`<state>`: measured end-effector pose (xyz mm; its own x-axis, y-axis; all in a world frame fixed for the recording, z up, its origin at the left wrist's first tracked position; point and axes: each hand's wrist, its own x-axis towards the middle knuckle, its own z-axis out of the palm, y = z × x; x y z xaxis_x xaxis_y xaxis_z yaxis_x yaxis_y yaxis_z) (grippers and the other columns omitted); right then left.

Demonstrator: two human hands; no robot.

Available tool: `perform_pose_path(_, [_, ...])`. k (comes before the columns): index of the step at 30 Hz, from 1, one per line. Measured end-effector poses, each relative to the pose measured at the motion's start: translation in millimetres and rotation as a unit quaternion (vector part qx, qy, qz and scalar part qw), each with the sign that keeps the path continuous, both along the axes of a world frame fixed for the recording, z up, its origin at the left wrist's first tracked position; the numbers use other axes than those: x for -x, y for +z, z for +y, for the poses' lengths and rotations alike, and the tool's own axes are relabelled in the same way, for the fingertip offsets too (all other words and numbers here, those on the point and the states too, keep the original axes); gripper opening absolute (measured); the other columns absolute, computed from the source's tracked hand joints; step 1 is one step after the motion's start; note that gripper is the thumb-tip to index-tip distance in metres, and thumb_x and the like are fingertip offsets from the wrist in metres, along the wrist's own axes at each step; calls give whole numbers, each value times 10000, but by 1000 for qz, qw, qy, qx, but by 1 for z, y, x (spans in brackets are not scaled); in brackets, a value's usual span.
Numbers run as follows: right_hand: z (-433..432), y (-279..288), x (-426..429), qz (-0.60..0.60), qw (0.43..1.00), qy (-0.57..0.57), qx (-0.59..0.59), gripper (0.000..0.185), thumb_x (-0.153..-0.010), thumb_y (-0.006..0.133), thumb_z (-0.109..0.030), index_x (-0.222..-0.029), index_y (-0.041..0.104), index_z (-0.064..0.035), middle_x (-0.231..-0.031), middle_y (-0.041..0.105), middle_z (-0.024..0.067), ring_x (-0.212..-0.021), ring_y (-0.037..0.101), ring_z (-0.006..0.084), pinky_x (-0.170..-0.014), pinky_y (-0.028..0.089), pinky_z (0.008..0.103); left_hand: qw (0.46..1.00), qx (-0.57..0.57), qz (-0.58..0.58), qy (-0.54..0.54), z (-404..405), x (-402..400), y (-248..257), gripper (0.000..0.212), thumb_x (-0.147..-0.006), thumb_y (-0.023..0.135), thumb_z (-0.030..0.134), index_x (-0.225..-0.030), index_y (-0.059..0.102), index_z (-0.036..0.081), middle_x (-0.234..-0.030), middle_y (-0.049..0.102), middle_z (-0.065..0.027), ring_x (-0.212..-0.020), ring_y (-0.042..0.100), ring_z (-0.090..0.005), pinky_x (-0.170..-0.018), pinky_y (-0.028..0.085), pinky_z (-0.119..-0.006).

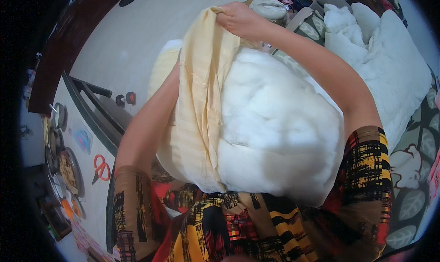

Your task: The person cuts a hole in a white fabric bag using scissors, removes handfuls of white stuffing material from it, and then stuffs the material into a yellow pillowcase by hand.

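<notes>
A thick bundle of white fluffy batting (278, 124) lies across my lap, its left part inside a cream fabric cover (202, 90). At the top, my right hand (235, 19) grips the gathered edge of the cover with bent fingers. My left forearm reaches up behind the cover's edge; the left hand itself is hidden by the cloth, so its hold cannot be seen.
Orange-handled scissors (102, 167) lie on a pale surface at the left, beside several dishes of food. A toy wheel pair (130, 97) rests on the floor. More white batting (388, 69) lies on leaf-patterned fabric (410, 207) at the right.
</notes>
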<state>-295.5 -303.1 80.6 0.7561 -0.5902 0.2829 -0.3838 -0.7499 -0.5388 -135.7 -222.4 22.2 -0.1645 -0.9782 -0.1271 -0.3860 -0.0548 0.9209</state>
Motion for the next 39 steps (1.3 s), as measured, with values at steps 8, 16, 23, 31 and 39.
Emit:
perform_pose_path(8, [-10,86,-39,-7,995,78,62,501,-737,617,-516,-853,629,-29,-822,641,184,-758,620,296,-657,489,362,979,194,-54,34,39,16,12,510,-849,580,379,-1211,537,21,-1180,572,-112,-1089,528,-201,-951,381,-295])
perform_pose_path(16, [-12,-23,-60,47,923,247,291,151,-792,520,-208,-815,615,-94,-795,615,100,-758,609,277,-645,489,364,933,332,-132,30,88,36,-2,505,-841,593,370,-1194,549,12,-1157,587,-99,-1069,539,-192,-939,390,-296])
perform_pose_path(23, [15,-42,-85,62,996,61,-33,282,-812,506,-310,-935,659,-108,-897,664,114,-785,614,272,-697,482,325,972,223,-77,20,108,-65,4,500,-834,605,363,-1179,560,4,-1136,600,-87,-1052,548,-185,-928,397,-298])
perform_pose_path(31, [49,4,-90,-2,980,102,-172,233,-805,538,-244,-956,596,-77,-894,620,124,-774,596,312,-696,480,357,956,-50,188,218,19,-131,-38,478,-885,520,383,-1198,537,22,-1185,549,-111,-1064,508,-164,-914,395,-312])
perform_pose_path(39, [6,16,58,121,956,10,-267,541,-834,557,-364,-1257,462,-42,-1215,531,78,-1098,495,163,-899,394,295,968,2,203,147,18,-94,-33,390,-845,603,269,-1115,573,-11,-1028,620,-78,-910,572,-136,-806,453,-267])
